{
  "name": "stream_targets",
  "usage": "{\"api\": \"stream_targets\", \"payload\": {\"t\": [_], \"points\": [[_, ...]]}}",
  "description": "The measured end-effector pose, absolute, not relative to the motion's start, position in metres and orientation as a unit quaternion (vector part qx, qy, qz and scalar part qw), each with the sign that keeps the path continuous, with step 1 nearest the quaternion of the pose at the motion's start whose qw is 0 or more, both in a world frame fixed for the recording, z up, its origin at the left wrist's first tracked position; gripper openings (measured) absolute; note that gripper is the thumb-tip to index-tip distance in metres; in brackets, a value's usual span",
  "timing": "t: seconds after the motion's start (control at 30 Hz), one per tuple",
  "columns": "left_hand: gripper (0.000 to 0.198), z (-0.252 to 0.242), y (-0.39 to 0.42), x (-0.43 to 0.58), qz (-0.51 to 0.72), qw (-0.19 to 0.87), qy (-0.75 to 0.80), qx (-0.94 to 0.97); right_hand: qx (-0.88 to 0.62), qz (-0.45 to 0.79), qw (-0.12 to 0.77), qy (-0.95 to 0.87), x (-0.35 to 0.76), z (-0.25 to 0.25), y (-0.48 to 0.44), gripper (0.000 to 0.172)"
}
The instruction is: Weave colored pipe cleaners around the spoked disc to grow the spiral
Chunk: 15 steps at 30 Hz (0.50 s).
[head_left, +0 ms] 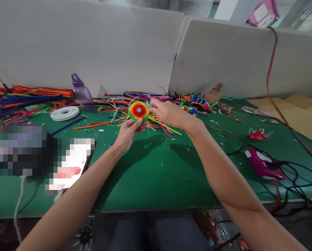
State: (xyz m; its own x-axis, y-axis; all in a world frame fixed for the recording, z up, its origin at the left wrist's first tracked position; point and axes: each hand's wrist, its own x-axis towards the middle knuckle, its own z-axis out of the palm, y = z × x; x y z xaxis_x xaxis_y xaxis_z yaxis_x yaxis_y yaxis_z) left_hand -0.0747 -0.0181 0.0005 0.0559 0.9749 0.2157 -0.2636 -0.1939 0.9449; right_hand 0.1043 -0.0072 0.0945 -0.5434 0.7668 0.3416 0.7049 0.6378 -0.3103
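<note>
A round disc (pixel 139 111) with red, orange, yellow and green rings is held up over the green table. My left hand (pixel 129 131) grips its lower edge, thumb on the front and fingers behind. At the disc's right edge is my right hand (pixel 163 111), its fingers pinched together; what they hold, if anything, is too small to make out. Behind and below the disc lie many coloured fuzzy stems (pixel 168 128).
A purple bottle (pixel 83 94), a white spool (pixel 65 113) and a pile of stems (pixel 38 99) are at the left. A phone-like device (pixel 71 164) lies nearer. At the right are a magenta device (pixel 264 165), black cables and brown sheets (pixel 294 111).
</note>
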Motion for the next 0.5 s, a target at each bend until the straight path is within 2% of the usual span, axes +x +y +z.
{"api": "stream_targets", "payload": {"t": [0.2,0.5], "points": [[0.032,-0.0011,-0.016,-0.0748,0.602,0.521,0.344,0.497,-0.366,0.118,0.138,-0.913,0.1067,0.099,-0.0078,0.026],[0.031,-0.0003,-0.0179,-0.0719,0.6,0.492,0.355,0.522,-0.376,0.294,0.058,-0.877,0.1027,0.0928,-0.0036,0.029]]}}
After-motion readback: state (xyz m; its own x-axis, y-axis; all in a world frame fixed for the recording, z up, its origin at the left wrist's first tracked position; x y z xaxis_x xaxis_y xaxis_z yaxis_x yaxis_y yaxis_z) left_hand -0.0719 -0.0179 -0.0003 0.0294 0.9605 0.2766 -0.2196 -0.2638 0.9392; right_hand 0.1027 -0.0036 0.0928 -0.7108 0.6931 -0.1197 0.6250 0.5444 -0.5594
